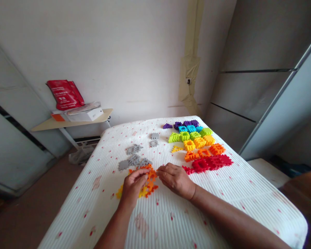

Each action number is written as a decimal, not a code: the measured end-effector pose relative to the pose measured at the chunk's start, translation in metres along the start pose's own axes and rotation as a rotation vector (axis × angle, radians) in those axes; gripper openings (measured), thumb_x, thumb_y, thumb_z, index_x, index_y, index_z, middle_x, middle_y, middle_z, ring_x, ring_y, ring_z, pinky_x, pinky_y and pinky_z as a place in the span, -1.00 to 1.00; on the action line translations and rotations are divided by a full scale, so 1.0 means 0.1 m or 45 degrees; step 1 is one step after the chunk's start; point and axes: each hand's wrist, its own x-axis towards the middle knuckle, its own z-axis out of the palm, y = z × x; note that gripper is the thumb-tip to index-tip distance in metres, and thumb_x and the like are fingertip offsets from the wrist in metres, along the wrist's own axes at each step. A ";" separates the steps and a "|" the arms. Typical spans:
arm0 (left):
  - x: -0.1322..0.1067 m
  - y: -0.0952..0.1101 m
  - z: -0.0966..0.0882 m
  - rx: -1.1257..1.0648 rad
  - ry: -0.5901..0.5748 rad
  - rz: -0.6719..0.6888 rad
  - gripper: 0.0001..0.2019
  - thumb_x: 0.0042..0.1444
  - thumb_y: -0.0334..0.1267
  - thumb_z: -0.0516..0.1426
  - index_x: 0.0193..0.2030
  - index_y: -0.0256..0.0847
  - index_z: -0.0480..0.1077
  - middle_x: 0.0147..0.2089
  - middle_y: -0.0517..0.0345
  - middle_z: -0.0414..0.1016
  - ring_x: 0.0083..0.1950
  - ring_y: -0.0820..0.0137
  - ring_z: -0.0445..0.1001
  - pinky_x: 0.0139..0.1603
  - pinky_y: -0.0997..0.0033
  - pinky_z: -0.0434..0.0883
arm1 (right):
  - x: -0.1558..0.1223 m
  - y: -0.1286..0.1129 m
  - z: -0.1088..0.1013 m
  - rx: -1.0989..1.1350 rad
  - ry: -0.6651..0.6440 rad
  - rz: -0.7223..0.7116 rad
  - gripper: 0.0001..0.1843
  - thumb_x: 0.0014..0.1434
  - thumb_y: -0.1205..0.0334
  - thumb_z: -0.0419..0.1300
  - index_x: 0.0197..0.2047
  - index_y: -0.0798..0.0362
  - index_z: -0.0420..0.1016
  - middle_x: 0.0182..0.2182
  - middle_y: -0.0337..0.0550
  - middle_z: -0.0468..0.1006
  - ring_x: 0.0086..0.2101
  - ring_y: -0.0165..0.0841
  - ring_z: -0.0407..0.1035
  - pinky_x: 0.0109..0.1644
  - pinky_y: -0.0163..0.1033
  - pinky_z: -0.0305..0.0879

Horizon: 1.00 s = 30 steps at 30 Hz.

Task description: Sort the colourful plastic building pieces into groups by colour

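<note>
Half-curled with fingertips nearly together, the left hand (146, 174) and right hand (175, 180) flank notched orange plastic pieces (152, 175) on ribbed, red-flecked white cloth (168, 230); whether either grips one is unclear.

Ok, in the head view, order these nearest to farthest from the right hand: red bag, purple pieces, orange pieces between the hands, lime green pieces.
1. Orange pieces, just left of the right hand
2. Lime green pieces, ahead and slightly right
3. Purple pieces, in the backmost row
4. Red bag, far left above the side table
</note>
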 end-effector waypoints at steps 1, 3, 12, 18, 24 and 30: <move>-0.01 0.01 0.01 0.006 -0.021 -0.016 -0.69 -0.17 -0.17 0.21 -0.29 -0.32 0.46 -0.59 0.27 0.32 -0.57 0.54 0.23 -0.52 0.51 0.18 | 0.00 0.00 0.01 0.009 -0.016 0.004 -0.75 0.26 0.37 -0.01 -0.02 0.08 0.37 -0.20 -0.01 0.53 -0.25 -0.34 0.38 -0.17 -0.23 0.36; -0.02 0.03 0.03 -0.016 -0.073 -0.032 -0.69 -0.17 -0.20 0.20 -0.26 -0.31 0.44 -0.54 0.24 0.38 -0.55 0.52 0.27 -0.51 0.49 0.22 | 0.01 0.00 0.01 0.014 -0.041 0.016 -0.76 0.26 0.36 0.00 -0.05 0.09 0.39 -0.19 -0.01 0.52 -0.24 -0.33 0.37 -0.17 -0.22 0.35; -0.06 0.06 0.05 -0.071 -0.299 -0.008 -0.64 -0.15 -0.27 0.19 -0.14 -0.24 0.34 -0.51 0.26 0.39 -0.59 0.55 0.26 -0.54 0.52 0.21 | -0.01 0.04 -0.09 0.170 -0.283 -0.040 -0.86 0.16 0.38 0.12 -0.21 0.06 0.44 -0.30 -0.11 0.53 -0.30 -0.34 0.35 -0.19 -0.23 0.31; -0.08 0.06 0.06 -0.073 -0.319 0.017 -0.60 -0.09 -0.19 0.19 -0.07 -0.23 0.31 -0.46 0.22 0.40 -0.54 0.52 0.28 -0.51 0.50 0.23 | 0.06 0.07 -0.25 0.338 -0.285 0.050 -0.85 0.15 0.35 0.14 -0.18 0.06 0.44 -0.34 -0.13 0.53 -0.29 -0.35 0.37 -0.22 -0.26 0.31; -0.02 0.02 -0.02 -0.043 -0.096 0.180 -0.61 -0.06 -0.14 0.18 -0.07 -0.22 0.33 -0.44 0.23 0.39 -0.51 0.53 0.26 -0.45 0.49 0.24 | -0.09 0.59 -0.76 0.206 -0.058 0.498 -0.89 0.14 0.27 0.15 -0.25 0.06 0.47 -0.35 -0.15 0.51 -0.37 -0.40 0.38 -0.28 -0.30 0.33; -0.03 -0.01 0.02 -0.040 -0.059 0.188 -0.67 -0.11 -0.14 0.20 -0.19 -0.23 0.40 -0.46 0.22 0.41 -0.52 0.53 0.29 -0.49 0.53 0.26 | -0.37 1.06 -1.04 -0.052 -0.130 0.868 -0.88 0.05 0.35 0.15 -0.31 0.10 0.50 -0.37 -0.15 0.54 -0.38 -0.38 0.40 -0.28 -0.33 0.28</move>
